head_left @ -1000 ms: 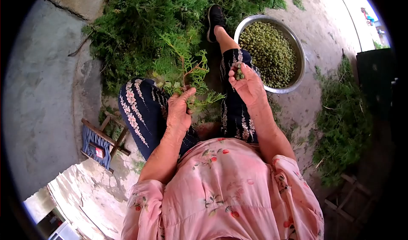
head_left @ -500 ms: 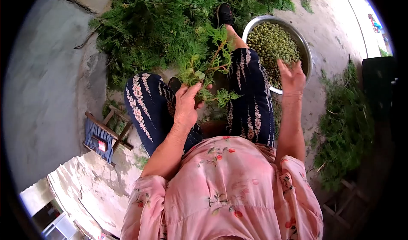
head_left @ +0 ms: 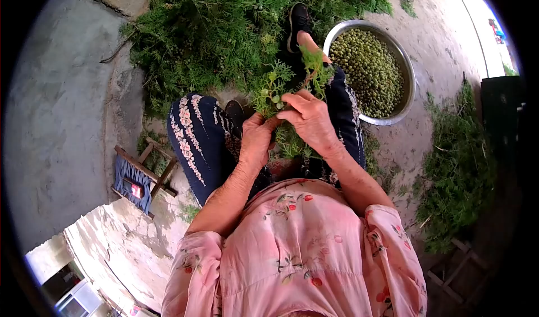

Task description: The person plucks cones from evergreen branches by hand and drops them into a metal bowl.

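Observation:
An evergreen sprig (head_left: 272, 87) with flat, scaly leaves and small green cones is held up between my knees. My left hand (head_left: 257, 142) is closed around its stem from below. Bent over the same sprig, my right hand (head_left: 314, 125) has its thumb and forefinger at a green cone (head_left: 279, 105) among the leaves. The fingertips partly hide what they pinch. To the right of my knee stands a round metal basin (head_left: 409, 92), holding a heap of small green cones (head_left: 368, 73).
A big pile of cut evergreen branches (head_left: 208, 36) lies ahead of my feet. More branches (head_left: 457, 171) lie at the right. A small wooden folding stool (head_left: 135, 179) with blue cloth stands at the left, carrying a small dark object with a lit screen (head_left: 133, 189).
My right hand has moved left from over the basin to the sprig, and its spread fingers have closed there. My left hand, still holding the sprig, has shifted slightly right.

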The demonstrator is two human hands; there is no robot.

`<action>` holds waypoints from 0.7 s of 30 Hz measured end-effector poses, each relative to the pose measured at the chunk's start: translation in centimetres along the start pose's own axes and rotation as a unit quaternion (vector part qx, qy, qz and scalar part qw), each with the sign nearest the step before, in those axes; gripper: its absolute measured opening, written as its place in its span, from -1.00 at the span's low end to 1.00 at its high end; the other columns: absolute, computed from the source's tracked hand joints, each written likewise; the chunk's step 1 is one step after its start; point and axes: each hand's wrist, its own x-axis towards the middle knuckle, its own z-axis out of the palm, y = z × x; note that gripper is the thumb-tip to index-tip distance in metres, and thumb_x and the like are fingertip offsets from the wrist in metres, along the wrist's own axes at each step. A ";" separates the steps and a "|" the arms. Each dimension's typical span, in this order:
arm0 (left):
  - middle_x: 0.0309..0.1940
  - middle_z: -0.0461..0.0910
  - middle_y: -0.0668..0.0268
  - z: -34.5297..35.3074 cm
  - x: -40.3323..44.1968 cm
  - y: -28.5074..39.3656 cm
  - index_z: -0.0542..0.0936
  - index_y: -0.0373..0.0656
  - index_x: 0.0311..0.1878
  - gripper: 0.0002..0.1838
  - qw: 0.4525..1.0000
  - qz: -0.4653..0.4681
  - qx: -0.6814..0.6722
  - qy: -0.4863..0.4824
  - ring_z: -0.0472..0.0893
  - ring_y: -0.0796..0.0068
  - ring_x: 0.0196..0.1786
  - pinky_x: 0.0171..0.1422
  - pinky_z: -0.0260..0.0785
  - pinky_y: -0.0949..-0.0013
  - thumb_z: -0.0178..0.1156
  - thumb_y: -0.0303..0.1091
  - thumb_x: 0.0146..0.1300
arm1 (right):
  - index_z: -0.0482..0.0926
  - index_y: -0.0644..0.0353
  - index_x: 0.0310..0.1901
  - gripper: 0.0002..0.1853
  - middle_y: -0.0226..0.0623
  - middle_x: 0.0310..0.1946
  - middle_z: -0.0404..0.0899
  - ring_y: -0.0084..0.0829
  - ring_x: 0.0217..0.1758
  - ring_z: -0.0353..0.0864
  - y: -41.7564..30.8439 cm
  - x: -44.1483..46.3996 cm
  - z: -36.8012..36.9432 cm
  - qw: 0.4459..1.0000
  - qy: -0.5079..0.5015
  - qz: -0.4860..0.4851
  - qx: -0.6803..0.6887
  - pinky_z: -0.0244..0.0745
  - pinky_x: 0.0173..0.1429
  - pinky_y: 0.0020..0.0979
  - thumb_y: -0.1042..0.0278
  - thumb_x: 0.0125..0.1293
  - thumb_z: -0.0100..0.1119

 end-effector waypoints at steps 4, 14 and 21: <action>-0.68 0.39 0.47 -0.4 -0.3 0.2 0.51 -0.21 -0.48 -0.91 0.999 0.014 0.024 -0.016 0.21 0.76 -0.72 -0.72 -0.03 0.60 0.19 -0.47 0.09 | 0.52 0.27 -0.33 -0.81 -0.13 -0.49 0.45 -0.08 -0.43 0.46 0.2 -0.1 1.1 0.999 0.015 0.037 -0.023 0.37 -0.36 -0.31 0.45 -0.02 0.25; -0.55 0.55 0.37 -0.8 1.0 -1.0 0.59 -0.28 -0.38 -0.93 0.997 0.039 0.003 -0.067 0.43 0.67 -0.55 -0.45 0.28 0.57 0.16 -0.51 0.08 | 0.38 0.25 -0.12 -0.81 -0.36 -0.38 0.45 -0.56 -0.43 0.51 0.4 0.2 -0.9 0.882 0.005 0.256 0.395 0.41 -0.44 -0.57 0.51 0.23 0.04; -0.50 0.58 0.35 -0.2 0.1 -0.4 0.59 -0.30 -0.34 -0.91 0.997 0.042 0.020 -0.063 0.48 0.63 -0.47 -0.32 0.33 0.55 0.14 -0.52 0.09 | 0.42 0.22 -0.20 -0.77 -0.37 -0.40 0.44 -0.55 -0.44 0.42 1.2 -0.3 0.7 0.965 0.002 0.201 0.169 0.39 -0.33 -0.53 0.55 0.07 0.17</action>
